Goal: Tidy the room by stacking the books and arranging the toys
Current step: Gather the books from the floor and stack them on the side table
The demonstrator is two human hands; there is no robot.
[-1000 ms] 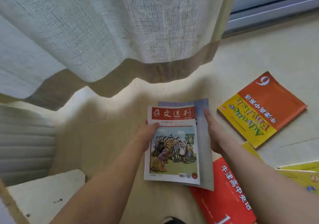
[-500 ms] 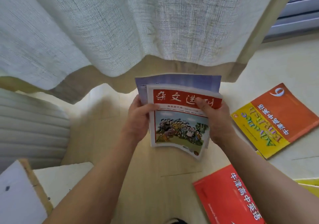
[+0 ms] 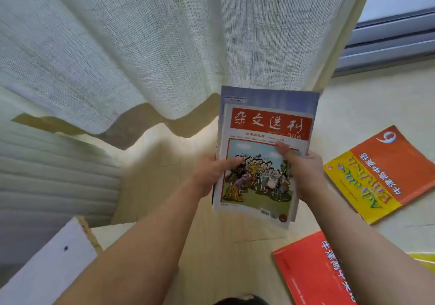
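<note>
Far left: curtain (image 3: 146,46), hem just above the floor (image 3: 150,163).
Centre: I see the left hand (image 3: 209,175) and right hand (image 3: 303,175) each grasping a side of the magazine (image 3: 261,163) and the blue book (image 3: 268,97) behind it. A second ago the pair lay flat; now it is lifted upright, edges squared, so I judge a stack begun.
Right: orange-and-yellow book (image 3: 386,175), far; red book (image 3: 313,271), near. Both lie loose on the floor, unstacked.
</note>
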